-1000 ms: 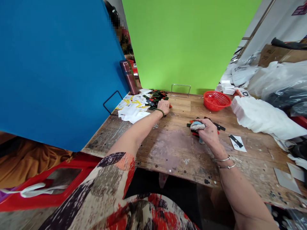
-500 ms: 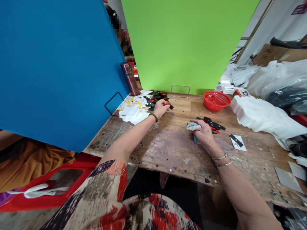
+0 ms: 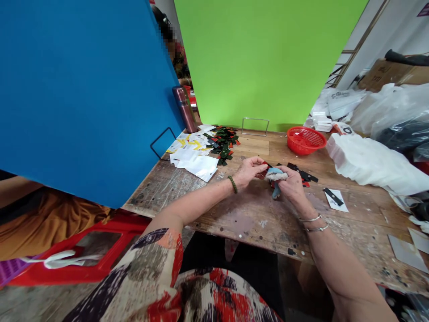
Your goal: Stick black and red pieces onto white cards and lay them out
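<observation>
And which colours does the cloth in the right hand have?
Light blue and greyish white; the cloth shows in the head view.

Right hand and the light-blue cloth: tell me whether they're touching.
Touching. The head view shows the right hand with its fingers and thumb closed around the light-blue cloth, with no gap between them.

A shiny pink thermos [image 3: 185, 109] stands by a big blue board [image 3: 83, 89]. A brown cardboard box [image 3: 377, 76] sits behind clear plastic bags [image 3: 392, 105].
</observation>
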`<state>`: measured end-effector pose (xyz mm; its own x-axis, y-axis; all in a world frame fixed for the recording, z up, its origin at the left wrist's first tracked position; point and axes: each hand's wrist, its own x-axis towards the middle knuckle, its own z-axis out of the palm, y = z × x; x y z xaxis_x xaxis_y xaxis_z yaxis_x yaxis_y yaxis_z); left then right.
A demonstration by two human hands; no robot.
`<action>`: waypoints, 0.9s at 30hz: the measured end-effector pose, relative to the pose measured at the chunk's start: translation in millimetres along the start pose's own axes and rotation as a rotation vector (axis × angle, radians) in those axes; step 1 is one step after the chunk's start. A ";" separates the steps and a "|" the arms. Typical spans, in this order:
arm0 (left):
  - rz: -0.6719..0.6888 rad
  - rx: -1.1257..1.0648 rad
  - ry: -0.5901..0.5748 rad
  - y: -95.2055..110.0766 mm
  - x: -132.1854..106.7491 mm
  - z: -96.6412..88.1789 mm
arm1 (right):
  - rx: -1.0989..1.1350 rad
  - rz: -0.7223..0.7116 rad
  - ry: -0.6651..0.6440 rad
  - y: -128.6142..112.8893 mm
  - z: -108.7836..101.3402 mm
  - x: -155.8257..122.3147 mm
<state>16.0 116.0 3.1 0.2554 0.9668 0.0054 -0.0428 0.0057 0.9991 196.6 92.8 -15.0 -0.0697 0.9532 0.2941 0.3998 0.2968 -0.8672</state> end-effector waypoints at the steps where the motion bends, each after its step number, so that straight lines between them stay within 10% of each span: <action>1: 0.027 0.145 0.004 2.2 3.2 -3.4 | -0.011 0.037 0.017 0.8 -5.6 1.2; 5: 0.178 1.006 0.142 13.3 7.3 -46.8 | -0.221 0.130 0.153 5.1 -30.1 6.0; 9: -0.028 1.473 0.326 17.5 8.0 -104.8 | -0.501 0.068 0.238 11.8 -41.9 8.3; 22: -0.129 1.323 0.476 11.4 38.2 -134.4 | -0.401 -0.198 0.136 7.0 -9.8 1.6; 27: 0.019 1.060 0.430 13.6 15.0 -106.1 | -0.324 -0.250 0.131 -1.0 3.9 -3.3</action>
<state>-83.2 157.6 12.2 -0.0966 0.9730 0.2095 0.8455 -0.0308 0.5331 192.9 89.7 -16.7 -0.0922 0.8329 0.5456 0.6534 0.4641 -0.5980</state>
